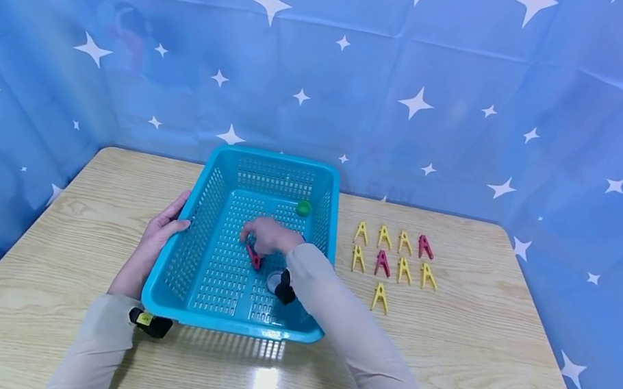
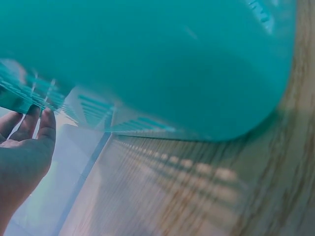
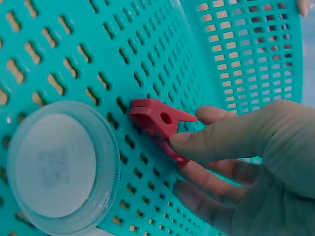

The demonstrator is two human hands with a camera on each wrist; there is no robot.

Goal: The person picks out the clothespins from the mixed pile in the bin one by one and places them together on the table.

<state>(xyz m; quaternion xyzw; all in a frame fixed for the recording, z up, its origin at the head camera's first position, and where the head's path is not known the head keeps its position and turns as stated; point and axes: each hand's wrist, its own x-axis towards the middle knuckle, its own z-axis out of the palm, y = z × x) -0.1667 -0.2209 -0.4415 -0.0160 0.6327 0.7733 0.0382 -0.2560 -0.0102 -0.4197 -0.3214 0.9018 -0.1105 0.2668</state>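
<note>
A turquoise perforated basket (image 1: 201, 217) sits on the wooden table. My right hand (image 1: 269, 237) reaches into it and pinches a red clothespin (image 1: 253, 256) between thumb and fingers; the clothespin (image 3: 157, 120) lies against the basket floor (image 3: 74, 49). Close beside it lies a clear round lid (image 3: 54, 164). My left hand (image 1: 157, 233) holds the basket's left rim, thumb over the edge. In the left wrist view, the left fingers (image 2: 39, 129) touch the basket wall (image 2: 147, 59) from outside.
A green cap (image 1: 303, 208) lies at the far end of the basket. To the right, several yellow clothespins (image 1: 380, 297) and two red ones (image 1: 382, 263) stand in rows on the table (image 1: 476, 362). Blue starred cloth surrounds the table.
</note>
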